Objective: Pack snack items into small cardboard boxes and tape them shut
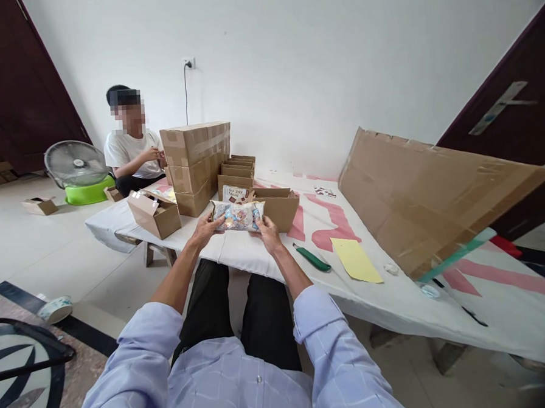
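Observation:
Between my two hands is a printed plastic food packet (pixel 239 216), held level above the near edge of the table. My left hand (pixel 206 229) grips its left end, thumb on top. At the right end my right hand (pixel 268 233) pinches it in the same way. Just behind the packet stands an open cardboard box (pixel 279 210), and a flat "Super Meal" packet (pixel 235 194) shows at that box's left side. The packet partly hides both. Right of my right hand lies a green utility knife (pixel 312 258), beside a yellow sheet of paper (pixel 356 260).
Taped cartons (pixel 191 165) are stacked left of centre, with several open boxes (pixel 238 169) in a row beside them. Another open box (pixel 154 214) stands at the table's left. A large cardboard sheet (pixel 437 201) leans at right. Beyond sits a person (pixel 132 150) near a fan (pixel 77 163).

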### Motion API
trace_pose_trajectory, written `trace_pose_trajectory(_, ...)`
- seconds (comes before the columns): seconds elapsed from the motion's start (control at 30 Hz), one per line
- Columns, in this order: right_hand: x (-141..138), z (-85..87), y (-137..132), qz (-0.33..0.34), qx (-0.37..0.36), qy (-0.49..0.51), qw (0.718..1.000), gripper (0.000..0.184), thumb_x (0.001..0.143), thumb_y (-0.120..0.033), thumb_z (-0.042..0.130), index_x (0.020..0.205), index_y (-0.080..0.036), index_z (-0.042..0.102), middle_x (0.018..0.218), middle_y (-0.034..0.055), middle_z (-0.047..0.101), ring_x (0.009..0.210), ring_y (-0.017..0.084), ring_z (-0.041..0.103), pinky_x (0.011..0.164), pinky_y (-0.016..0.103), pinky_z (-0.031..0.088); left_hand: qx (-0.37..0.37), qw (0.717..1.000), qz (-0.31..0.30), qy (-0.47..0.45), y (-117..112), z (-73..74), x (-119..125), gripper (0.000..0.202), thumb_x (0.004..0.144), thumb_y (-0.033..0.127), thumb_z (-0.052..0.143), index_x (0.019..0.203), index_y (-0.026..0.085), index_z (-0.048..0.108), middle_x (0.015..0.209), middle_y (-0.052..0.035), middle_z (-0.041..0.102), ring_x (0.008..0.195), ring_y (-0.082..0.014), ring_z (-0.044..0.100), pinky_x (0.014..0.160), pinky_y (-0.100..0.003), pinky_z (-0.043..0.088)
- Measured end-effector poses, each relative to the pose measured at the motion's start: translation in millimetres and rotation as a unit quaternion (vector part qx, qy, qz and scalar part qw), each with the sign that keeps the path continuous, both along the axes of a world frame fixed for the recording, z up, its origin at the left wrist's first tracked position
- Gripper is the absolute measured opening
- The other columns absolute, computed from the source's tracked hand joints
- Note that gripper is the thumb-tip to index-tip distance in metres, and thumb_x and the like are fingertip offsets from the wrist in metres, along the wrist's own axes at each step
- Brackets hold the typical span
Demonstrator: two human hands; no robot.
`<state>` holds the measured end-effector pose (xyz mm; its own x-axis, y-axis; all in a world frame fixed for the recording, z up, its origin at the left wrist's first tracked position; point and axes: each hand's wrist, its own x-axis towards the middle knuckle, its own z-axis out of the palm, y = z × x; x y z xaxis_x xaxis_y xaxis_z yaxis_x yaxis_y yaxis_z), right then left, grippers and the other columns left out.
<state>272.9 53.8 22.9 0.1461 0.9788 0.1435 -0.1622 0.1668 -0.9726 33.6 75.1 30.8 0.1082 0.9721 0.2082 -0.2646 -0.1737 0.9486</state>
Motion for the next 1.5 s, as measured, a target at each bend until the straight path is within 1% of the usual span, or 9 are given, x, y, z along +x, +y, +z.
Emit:
trace_pose_trajectory(0.13,-1,-24.5,-13,0.0,-0.021,-0.017,1.0,0.066,0.062,-0.073,0.093,0.099,-0.024,0.069,0.086,-0.0008,0.074,0.072,0.016,0.071,0.05,0.023,0.058,-0.034,0.999,0.007,0.038,-11,-23.2,-2,0.074,0.055,0.057,0.105,0.109,0.017,0.074,0.084,-0.0043,0.078,0.063,-0.0183,0.074,0.045,-0.022,0.054)
trace_pose_trajectory(0.23,0,-20.7,-12,0.002,-0.02,-0.026,0.999,0.066,0.064,-0.075,0.091,0.099,-0.023,0.068,0.084,-0.0008,0.074,0.062,0.015,0.07,0.046,0.022,0.052,-0.027,0.999,0.01,0.046,-12,-19.1,-3,0.071,0.058,0.058,0.103,0.106,0.017,0.073,0.077,-0.0028,0.075,0.058,-0.0171,0.071,0.042,-0.021,0.051)
trace_pose_trajectory(0.33,2,5.1,-2,0.002,0.013,-0.027,1.0,0.067,0.069,-0.077,0.086,0.107,-0.024,0.068,0.093,0.0013,0.078,0.071,0.017,0.074,0.056,0.026,0.059,0.012,0.999,0.019,0.029,-4,4.2,-4,0.068,0.063,0.06,0.102,0.106,0.018,0.072,0.08,-0.0011,0.075,0.061,-0.0146,0.07,0.046,-0.02,0.053)
trace_pose_trajectory(0.47,7,58.0,11,0.007,0.115,-0.042,0.992,0.068,0.076,-0.078,0.08,0.118,-0.026,0.069,0.115,0.007,0.081,0.1,0.026,0.077,0.071,0.033,0.066,0.078,0.997,0.027,-0.009,9,48.1,-1,0.07,0.067,0.067,0.098,0.11,0.02,0.07,0.093,-0.0018,0.077,0.072,-0.0145,0.073,0.055,-0.022,0.061)
trace_pose_trajectory(0.6,12,99.0,18,0.016,0.174,-0.026,0.984,0.061,0.081,-0.077,0.077,0.116,-0.027,0.07,0.118,0.0061,0.081,0.11,0.028,0.076,0.076,0.034,0.066,0.142,0.988,0.015,-0.067,17,82.5,6,0.07,0.066,0.069,0.099,0.108,0.02,0.072,0.1,-0.0043,0.079,0.079,-0.0172,0.076,0.056,-0.023,0.062)
trace_pose_trajectory(1.1,25,148.8,20,-0.033,0.221,-0.054,0.973,0.067,0.082,-0.087,0.07,0.116,-0.029,0.067,0.106,0.004,0.077,0.1,0.026,0.074,0.075,0.034,0.061,0.221,0.971,0.008,-0.094,26,137.5,20,0.065,0.073,0.067,0.099,0.113,0.021,0.076,0.102,-0.0041,0.08,0.086,-0.0205,0.077,0.062,-0.025,0.063)
trace_pose_trajectory(1.2,31,136.2,26,-0.042,0.219,-0.094,0.97,0.062,0.088,-0.085,0.065,0.115,-0.029,0.069,0.103,0.0035,0.076,0.099,0.026,0.073,0.076,0.035,0.061,0.205,0.975,0.02,-0.079,32,122.4,16,0.066,0.073,0.07,0.096,0.113,0.021,0.076,0.103,-0.0038,0.079,0.086,-0.0192,0.076,0.062,-0.025,0.063)
trace_pose_trajectory(1.27,36,111.1,29,-0.05,0.214,-0.138,0.966,0.054,0.091,-0.079,0.065,0.108,-0.027,0.07,0.098,0.0042,0.075,0.096,0.026,0.071,0.077,0.035,0.059,0.15,0.988,0.028,-0.029,34,95.5,10,0.069,0.07,0.074,0.095,0.109,0.02,0.076,0.102,-0.0031,0.079,0.084,-0.0173,0.074,0.064,-0.024,0.063)
trace_pose_trajectory(1.5,39,-38.5,14,0.016,0.069,-0.296,0.953,0.046,0.093,-0.066,0.059,0.075,-0.024,0.06,0.068,0.0003,0.065,0.067,0.019,0.061,0.063,0.03,0.05,-0.06,0.992,0.015,0.108,18,-39.0,-10,0.068,0.046,0.066,0.103,0.08,0.016,0.073,0.073,-0.0024,0.072,0.064,-0.0175,0.066,0.055,-0.028,0.056)
